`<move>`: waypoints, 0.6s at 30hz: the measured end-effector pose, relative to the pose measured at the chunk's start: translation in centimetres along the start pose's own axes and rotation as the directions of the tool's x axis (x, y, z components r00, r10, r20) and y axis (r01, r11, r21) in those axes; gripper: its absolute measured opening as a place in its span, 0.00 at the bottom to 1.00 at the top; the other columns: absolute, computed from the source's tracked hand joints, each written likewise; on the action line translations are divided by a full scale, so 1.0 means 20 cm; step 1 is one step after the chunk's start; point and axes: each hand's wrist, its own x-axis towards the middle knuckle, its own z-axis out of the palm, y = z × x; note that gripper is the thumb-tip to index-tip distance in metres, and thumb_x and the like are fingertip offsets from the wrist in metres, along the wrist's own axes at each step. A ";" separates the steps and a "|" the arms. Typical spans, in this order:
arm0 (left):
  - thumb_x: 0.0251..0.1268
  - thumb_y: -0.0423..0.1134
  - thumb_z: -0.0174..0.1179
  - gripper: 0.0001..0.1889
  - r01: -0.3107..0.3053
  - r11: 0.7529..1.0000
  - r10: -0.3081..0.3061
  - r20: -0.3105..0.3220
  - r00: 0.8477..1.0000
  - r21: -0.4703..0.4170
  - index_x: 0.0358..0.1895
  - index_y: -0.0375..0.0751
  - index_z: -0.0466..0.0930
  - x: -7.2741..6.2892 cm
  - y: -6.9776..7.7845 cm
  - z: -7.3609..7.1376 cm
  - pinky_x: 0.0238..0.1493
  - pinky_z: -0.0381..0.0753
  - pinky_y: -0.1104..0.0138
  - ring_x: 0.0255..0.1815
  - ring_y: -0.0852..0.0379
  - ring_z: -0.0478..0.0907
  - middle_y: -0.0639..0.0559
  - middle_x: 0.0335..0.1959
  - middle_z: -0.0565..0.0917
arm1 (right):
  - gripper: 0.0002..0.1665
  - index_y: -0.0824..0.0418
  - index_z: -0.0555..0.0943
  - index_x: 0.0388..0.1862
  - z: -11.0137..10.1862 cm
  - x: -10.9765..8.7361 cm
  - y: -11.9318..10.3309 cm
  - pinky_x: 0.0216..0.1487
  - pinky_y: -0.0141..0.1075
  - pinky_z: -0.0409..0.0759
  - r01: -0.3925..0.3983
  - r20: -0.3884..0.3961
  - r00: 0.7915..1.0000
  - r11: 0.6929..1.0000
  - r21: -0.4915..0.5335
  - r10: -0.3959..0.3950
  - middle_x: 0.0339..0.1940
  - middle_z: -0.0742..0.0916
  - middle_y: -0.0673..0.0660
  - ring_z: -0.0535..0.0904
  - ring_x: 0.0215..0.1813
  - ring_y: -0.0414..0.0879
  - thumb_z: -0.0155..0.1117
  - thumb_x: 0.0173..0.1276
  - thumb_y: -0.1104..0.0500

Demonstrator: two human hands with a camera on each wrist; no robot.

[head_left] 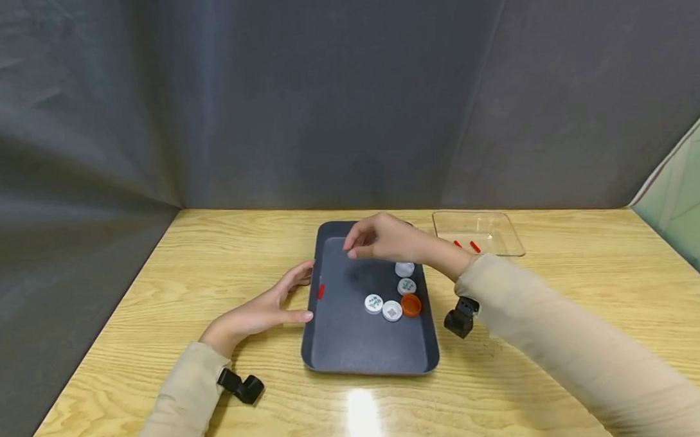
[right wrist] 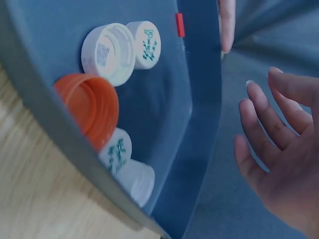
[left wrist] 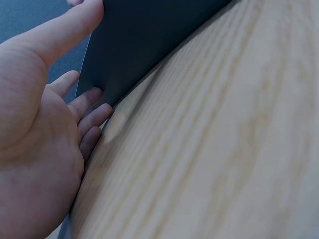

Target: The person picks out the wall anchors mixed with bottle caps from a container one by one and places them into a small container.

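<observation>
A dark grey tray point(head_left: 366, 353) lies on the wooden table, holding white bottle caps point(head_left: 373, 304), an orange cap point(head_left: 411, 305) and a small red stick point(head_left: 321, 291) along its left wall. My left hand point(head_left: 266, 308) is at the tray's left side, thumb and fingers spread. In the left wrist view its fingertips point(left wrist: 94, 94) touch the tray's outer wall. Over the far part of the tray hovers my right hand point(head_left: 388, 238), its fingers loosely bent. The right wrist view shows nothing in that hand point(right wrist: 289, 144). The right arm partly covers the tray's far right corner.
Right of the tray, at the back, stands a clear plastic box point(head_left: 504, 235) with red sticks point(head_left: 475, 247) inside. Behind the table point(head_left: 235, 248) hangs a grey curtain point(head_left: 335, 116), which also runs along the left side.
</observation>
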 end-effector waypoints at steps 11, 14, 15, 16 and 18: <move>0.66 0.39 0.66 0.49 0.030 0.999 -0.029 0.008 1.000 -0.016 0.81 0.53 0.40 0.01 -0.01 0.01 0.73 0.39 0.42 0.78 0.45 0.44 0.44 0.78 0.50 | 0.10 0.66 0.85 0.45 0.14 0.14 0.06 0.42 0.35 0.80 -0.090 0.178 0.980 0.996 0.008 0.087 0.36 0.88 0.52 0.83 0.39 0.45 0.67 0.67 0.64; 0.67 0.40 0.66 0.49 0.033 0.999 -0.033 0.015 0.999 -0.017 0.81 0.54 0.39 0.01 -0.02 0.01 0.73 0.38 0.41 0.78 0.45 0.43 0.44 0.78 0.50 | 0.09 0.66 0.86 0.44 0.18 0.17 0.07 0.41 0.34 0.79 -0.112 0.209 0.972 0.994 0.003 0.109 0.34 0.88 0.52 0.82 0.37 0.44 0.68 0.66 0.65; 0.67 0.40 0.66 0.49 0.033 0.999 -0.033 0.017 0.999 -0.017 0.81 0.54 0.39 0.01 -0.02 0.01 0.73 0.38 0.41 0.78 0.45 0.43 0.44 0.78 0.50 | 0.08 0.66 0.86 0.42 0.19 0.18 0.08 0.41 0.33 0.79 -0.117 0.216 0.970 0.993 -0.004 0.115 0.33 0.88 0.52 0.82 0.36 0.43 0.68 0.65 0.65; 0.67 0.40 0.66 0.49 0.031 0.999 -0.031 0.018 0.999 -0.016 0.81 0.54 0.39 0.01 -0.02 0.01 0.73 0.38 0.41 0.78 0.45 0.43 0.44 0.78 0.50 | 0.07 0.65 0.87 0.41 0.20 0.20 0.08 0.40 0.33 0.79 -0.125 0.221 0.967 0.992 -0.014 0.125 0.32 0.88 0.51 0.82 0.35 0.42 0.69 0.65 0.65; 0.67 0.39 0.65 0.48 0.028 0.999 -0.028 0.018 0.999 -0.016 0.81 0.54 0.40 0.01 -0.02 0.01 0.73 0.37 0.41 0.78 0.45 0.43 0.44 0.78 0.50 | 0.06 0.64 0.87 0.40 0.22 0.22 0.08 0.38 0.32 0.79 -0.133 0.233 0.963 0.991 -0.027 0.136 0.31 0.88 0.51 0.81 0.33 0.41 0.70 0.64 0.66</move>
